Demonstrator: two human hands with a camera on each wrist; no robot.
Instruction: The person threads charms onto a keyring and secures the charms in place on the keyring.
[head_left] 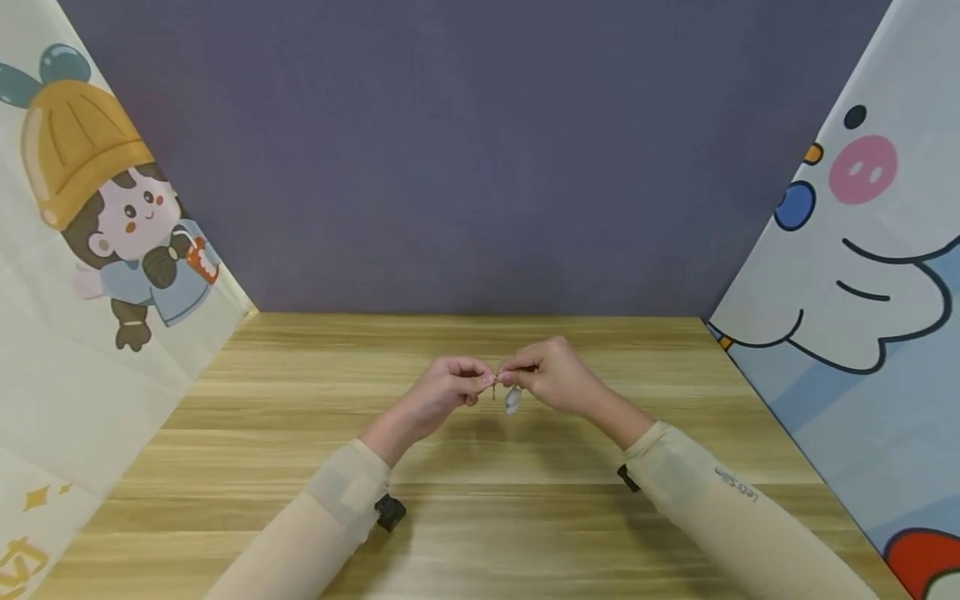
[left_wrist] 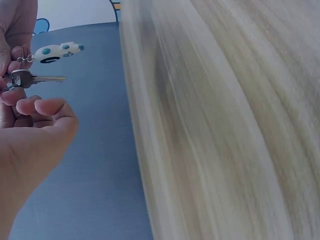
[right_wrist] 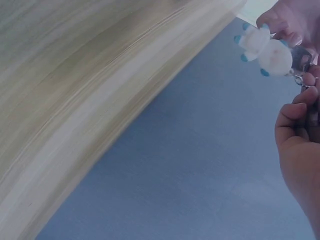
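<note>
Both hands meet above the wooden table, working on one key ring, mostly hidden by the fingers. My left hand (head_left: 447,390) pinches it from the left between thumb and fingers. From the right, my right hand (head_left: 553,379) pinches it too, fingertips close to the left ones. A metal key (left_wrist: 22,78) with a dark head hangs between the hands, its blade (left_wrist: 51,78) pointing down towards the table. Beside it dangles a small white charm (right_wrist: 276,57) shaped like an animal with blue-green spots, on a short chain (left_wrist: 25,59); in the head view the charm (head_left: 513,401) hangs under the right fingers.
The wood-grain table (head_left: 480,542) stretches under both arms. Behind it stands a dark grey-purple panel (head_left: 480,158). Cartoon-printed panels flank it on the left (head_left: 67,392) and right (head_left: 832,400). Black wrist straps (head_left: 390,512) show at the sleeves.
</note>
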